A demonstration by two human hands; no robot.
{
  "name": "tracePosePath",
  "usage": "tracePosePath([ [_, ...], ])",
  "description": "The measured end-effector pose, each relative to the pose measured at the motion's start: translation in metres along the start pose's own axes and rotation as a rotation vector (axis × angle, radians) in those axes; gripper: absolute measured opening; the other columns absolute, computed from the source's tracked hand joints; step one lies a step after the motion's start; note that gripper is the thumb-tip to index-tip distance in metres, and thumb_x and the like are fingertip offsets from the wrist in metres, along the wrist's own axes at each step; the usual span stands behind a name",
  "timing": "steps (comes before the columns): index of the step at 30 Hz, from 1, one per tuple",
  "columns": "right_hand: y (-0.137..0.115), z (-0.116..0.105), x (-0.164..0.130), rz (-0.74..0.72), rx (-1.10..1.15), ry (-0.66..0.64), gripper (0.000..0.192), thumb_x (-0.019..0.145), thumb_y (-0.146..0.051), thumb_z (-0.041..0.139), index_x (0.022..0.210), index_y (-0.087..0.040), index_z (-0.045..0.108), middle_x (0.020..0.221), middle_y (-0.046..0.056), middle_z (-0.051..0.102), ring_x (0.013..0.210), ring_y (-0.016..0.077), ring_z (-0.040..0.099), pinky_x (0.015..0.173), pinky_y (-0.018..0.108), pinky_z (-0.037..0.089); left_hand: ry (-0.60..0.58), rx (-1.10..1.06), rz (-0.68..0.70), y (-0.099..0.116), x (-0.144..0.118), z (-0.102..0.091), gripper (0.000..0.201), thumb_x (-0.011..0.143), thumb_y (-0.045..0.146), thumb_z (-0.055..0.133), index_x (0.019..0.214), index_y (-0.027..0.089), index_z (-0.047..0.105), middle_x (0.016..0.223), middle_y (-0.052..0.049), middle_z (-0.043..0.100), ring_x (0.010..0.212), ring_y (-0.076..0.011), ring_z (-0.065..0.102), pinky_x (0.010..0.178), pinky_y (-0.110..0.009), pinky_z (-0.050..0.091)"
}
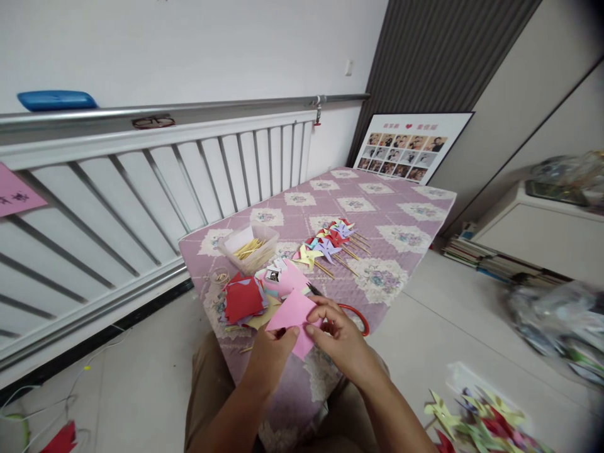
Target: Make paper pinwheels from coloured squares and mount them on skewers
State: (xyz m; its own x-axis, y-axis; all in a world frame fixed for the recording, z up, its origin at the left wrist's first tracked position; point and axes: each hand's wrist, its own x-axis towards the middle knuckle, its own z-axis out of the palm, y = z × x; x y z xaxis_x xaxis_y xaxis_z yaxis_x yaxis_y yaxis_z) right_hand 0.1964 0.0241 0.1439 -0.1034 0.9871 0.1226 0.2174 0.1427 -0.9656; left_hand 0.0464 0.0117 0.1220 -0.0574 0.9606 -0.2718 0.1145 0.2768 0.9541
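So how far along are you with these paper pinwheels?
A row of finished pinwheels on sticks already lies on the table, with more on the floor. In hand now: the left hand and right hand both pinch one pink paper square. Left to go: a stack of loose coloured squares and a tub of sticks.

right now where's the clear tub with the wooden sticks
In the head view the clear tub sits on the table's left side, near the radiator, just behind the red paper stack and left of the finished pinwheels.
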Motion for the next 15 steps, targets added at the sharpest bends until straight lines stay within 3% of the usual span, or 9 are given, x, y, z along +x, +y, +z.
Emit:
tracePosePath([
  [5,-0.0055,0.0031,0.0004,-0.005,-0.045,-0.004,0.01,0.071,-0.025,0.066,0.063,-0.021,0.063,0.107,0.007,0.062,0.103,0.0241,0.058,0.07,0.028,0.045,0.03,-0.015,0.006,0.0014,-0.0013,-0.001,0.022,0.075,0.028,0.06,0.09,0.018,0.072,0.084,-0.007,0.075,0.079,-0.0243,0.067,0.068,-0.031,0.048],
  [15,-0.0084,0.0076,0.0006,-0.043,-0.062,0.006,0.015,0.073,-0.024,0.062,0.058,-0.022,0.058,0.093,0.005,0.064,0.094,0.0223,0.059,0.074,0.029,0.044,0.023,-0.005,-0.001,0.0037,-0.0043,-0.0017,0.017,0.075,0.03,0.057,0.08,0.019,0.069,0.076,-0.005,0.072,0.072,-0.0223,0.064,0.066,-0.03,0.047],
])
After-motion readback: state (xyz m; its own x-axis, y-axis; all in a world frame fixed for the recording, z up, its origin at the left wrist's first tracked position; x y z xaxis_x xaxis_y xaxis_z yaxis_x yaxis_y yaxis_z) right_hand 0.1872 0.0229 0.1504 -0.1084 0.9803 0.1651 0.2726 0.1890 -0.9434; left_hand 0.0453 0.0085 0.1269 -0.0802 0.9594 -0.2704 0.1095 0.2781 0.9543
